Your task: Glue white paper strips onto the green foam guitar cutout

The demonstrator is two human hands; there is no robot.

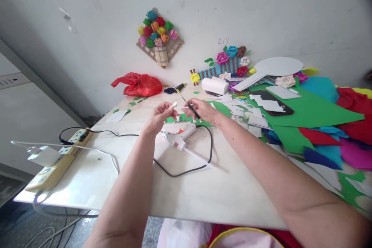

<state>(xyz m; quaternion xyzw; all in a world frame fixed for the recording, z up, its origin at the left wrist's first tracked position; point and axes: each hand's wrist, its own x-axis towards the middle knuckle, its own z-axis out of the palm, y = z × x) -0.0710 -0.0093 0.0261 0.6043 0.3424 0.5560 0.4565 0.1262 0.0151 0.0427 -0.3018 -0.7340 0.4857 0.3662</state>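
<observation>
My left hand [163, 115] is closed in a pinch on a small white paper piece [173, 105], which looks rolled or folded. Close beside it, my right hand [203, 110] grips a slim tool [190, 107] with a black handle and a long thin metal shaft pointing up and to the left. A thin white strip shows at my right fingertips; whether they hold it I cannot tell. Beneath both hands lies a white glue gun [180, 133] with a clear glue stick in its back end. Behind it is a green paper piece [221, 109] bearing small white bits.
A yellow power strip [55, 166] with cords lies along the left edge. At the back are a red plastic bag [139, 85], scissors [174, 88] and a white roll [215, 85]. Coloured paper [316, 108] and a phone [271, 102] crowd the right. Paper tulips [157, 31] hang on the wall.
</observation>
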